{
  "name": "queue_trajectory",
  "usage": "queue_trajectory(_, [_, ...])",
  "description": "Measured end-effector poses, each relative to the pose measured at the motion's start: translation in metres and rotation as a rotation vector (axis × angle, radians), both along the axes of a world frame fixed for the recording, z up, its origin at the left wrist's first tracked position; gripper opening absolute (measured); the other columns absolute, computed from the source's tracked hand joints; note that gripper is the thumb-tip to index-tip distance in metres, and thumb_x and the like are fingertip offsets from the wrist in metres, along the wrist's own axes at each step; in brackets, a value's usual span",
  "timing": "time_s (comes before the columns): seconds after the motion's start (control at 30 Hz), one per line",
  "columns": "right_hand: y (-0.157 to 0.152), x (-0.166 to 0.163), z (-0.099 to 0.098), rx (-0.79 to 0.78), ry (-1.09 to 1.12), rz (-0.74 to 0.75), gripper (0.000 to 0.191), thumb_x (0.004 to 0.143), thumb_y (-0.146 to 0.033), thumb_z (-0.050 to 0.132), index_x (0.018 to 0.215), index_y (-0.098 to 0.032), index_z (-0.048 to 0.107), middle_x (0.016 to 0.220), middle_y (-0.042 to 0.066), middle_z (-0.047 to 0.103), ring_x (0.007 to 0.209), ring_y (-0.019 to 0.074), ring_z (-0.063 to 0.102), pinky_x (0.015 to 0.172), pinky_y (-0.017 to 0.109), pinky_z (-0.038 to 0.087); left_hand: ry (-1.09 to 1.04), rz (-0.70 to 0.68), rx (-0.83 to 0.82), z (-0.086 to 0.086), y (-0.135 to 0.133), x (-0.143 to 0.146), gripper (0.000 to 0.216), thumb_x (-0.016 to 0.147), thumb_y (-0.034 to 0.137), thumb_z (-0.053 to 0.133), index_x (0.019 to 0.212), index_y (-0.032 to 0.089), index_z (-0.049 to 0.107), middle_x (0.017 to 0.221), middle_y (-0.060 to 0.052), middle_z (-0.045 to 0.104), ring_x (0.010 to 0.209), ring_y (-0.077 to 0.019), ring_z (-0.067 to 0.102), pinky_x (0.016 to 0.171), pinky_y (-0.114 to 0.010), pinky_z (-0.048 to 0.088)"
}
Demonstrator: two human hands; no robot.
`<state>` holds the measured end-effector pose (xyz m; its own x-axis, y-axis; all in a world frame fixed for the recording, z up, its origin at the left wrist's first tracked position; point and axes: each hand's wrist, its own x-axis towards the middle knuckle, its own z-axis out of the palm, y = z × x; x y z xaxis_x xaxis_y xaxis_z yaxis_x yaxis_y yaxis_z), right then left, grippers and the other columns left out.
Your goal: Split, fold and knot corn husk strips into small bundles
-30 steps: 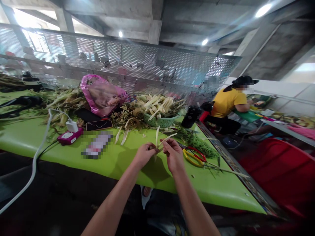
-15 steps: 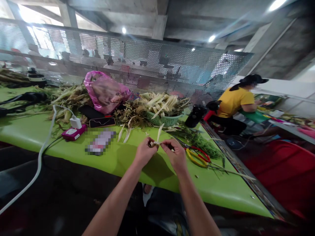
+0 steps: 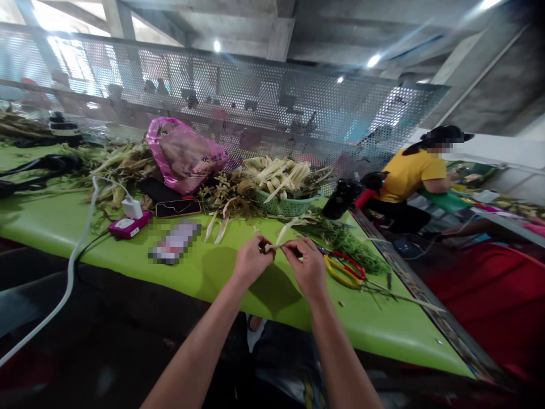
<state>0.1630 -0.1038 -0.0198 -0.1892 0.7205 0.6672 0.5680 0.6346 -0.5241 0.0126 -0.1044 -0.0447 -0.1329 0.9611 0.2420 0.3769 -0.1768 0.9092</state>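
Observation:
Above the green tabletop, my left hand pinches one end of a pale corn husk strip. The fingers of my right hand are closed on the same strip, a short span from the left. A loose end of the husk sticks up and bends to the right between the hands. To the right of my right hand lie scissors with red and yellow handles. Behind the hands stands a green basket heaped with cut pale husks.
A pink plastic bag, a phone, a purple power socket with a white cable, and dried husks lie leftward. Green strands and a black bottle sit rightward. A person in yellow sits beyond.
My right hand has shifted slightly right, away from the left. The husk's free end, upright before, now leans to the right. The camera view has moved slightly.

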Motion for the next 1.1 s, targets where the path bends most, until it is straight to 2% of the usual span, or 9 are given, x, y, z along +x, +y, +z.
queue_trajectory(0.17, [-0.003, -0.001, -0.001, 0.054, -0.049, -0.014, 0.013, 0.089, -0.027, 0.054, 0.083, -0.021, 0.064, 0.081, 0.005, 0.059, 0.075, 0.0182, 0.056, 0.069, 0.03, 0.046, 0.053, 0.018, -0.001, 0.001, -0.002, 0.0, 0.017, 0.069, 0.027, 0.061, 0.084, 0.02, 0.063, 0.072, 0.0, 0.066, 0.065, -0.0133, 0.057, 0.059, -0.023, 0.038])
queue_trajectory(0.3, [-0.004, -0.002, -0.001, 0.081, -0.169, 0.002, 0.014, 0.09, -0.027, 0.054, 0.087, -0.021, 0.066, 0.083, 0.005, 0.06, 0.077, 0.0189, 0.057, 0.07, 0.031, 0.046, 0.092, 0.009, 0.017, 0.0, -0.003, -0.001, 0.017, 0.069, 0.025, 0.061, 0.084, 0.02, 0.064, 0.075, -0.001, 0.067, 0.066, -0.0137, 0.059, 0.059, -0.023, 0.038])
queue_trajectory(0.5, [-0.005, -0.007, 0.0, 0.106, -0.285, 0.019, 0.015, 0.091, -0.025, 0.052, 0.09, -0.021, 0.067, 0.085, 0.006, 0.061, 0.08, 0.0206, 0.057, 0.072, 0.033, 0.045, 0.207, -0.018, 0.102, 0.001, -0.006, -0.002, 0.013, 0.069, 0.023, 0.061, 0.081, 0.019, 0.064, 0.072, 0.0, 0.066, 0.063, -0.0134, 0.058, 0.057, -0.022, 0.037])
queue_trajectory(0.7, [-0.008, -0.009, 0.002, 0.099, -0.221, 0.084, 0.025, 0.091, -0.017, 0.046, 0.107, -0.023, 0.064, 0.097, 0.007, 0.064, 0.091, 0.0217, 0.059, 0.08, 0.034, 0.046, 0.245, -0.001, 0.149, 0.0, -0.005, -0.002, 0.013, 0.071, 0.024, 0.059, 0.081, 0.018, 0.065, 0.072, -0.002, 0.067, 0.063, -0.0139, 0.059, 0.058, -0.022, 0.038])
queue_trajectory(0.77, [-0.009, -0.011, 0.0, 0.119, -0.205, 0.072, 0.026, 0.091, -0.016, 0.048, 0.109, -0.024, 0.064, 0.1, 0.006, 0.067, 0.092, 0.021, 0.059, 0.081, 0.034, 0.046, 0.258, 0.0, 0.173, -0.001, -0.004, -0.001, 0.011, 0.071, 0.024, 0.059, 0.078, 0.018, 0.065, 0.07, -0.002, 0.067, 0.061, -0.0134, 0.058, 0.058, -0.022, 0.038])
queue_trajectory(0.9, [-0.007, -0.014, -0.006, 0.118, -0.314, 0.056, 0.026, 0.089, -0.015, 0.051, 0.108, -0.026, 0.064, 0.099, 0.003, 0.07, 0.089, 0.0217, 0.061, 0.08, 0.037, 0.043, 0.307, -0.016, 0.219, -0.004, -0.001, 0.001, 0.004, 0.068, 0.02, 0.06, 0.068, 0.017, 0.063, 0.063, -0.001, 0.064, 0.058, -0.0131, 0.056, 0.06, -0.024, 0.038])
queue_trajectory(1.0, [-0.008, -0.015, -0.006, 0.105, -0.249, 0.071, 0.026, 0.089, -0.016, 0.051, 0.109, -0.026, 0.064, 0.099, 0.003, 0.07, 0.091, 0.0216, 0.061, 0.082, 0.037, 0.044, 0.124, -0.05, 0.165, -0.009, 0.004, 0.002, 0.005, 0.067, 0.02, 0.063, 0.07, 0.016, 0.062, 0.064, -0.001, 0.063, 0.06, -0.0124, 0.055, 0.061, -0.023, 0.039])
queue_trajectory(1.1, [-0.009, -0.014, -0.004, 0.1, -0.024, 0.034, 0.028, 0.086, -0.021, 0.055, 0.113, -0.024, 0.059, 0.106, 0.007, 0.064, 0.093, 0.0219, 0.059, 0.082, 0.037, 0.048, -0.295, -0.119, 0.021, -0.012, 0.009, 0.003, 0.016, 0.066, 0.028, 0.068, 0.072, 0.015, 0.059, 0.063, 0.001, 0.06, 0.059, -0.011, 0.053, 0.059, -0.022, 0.041])
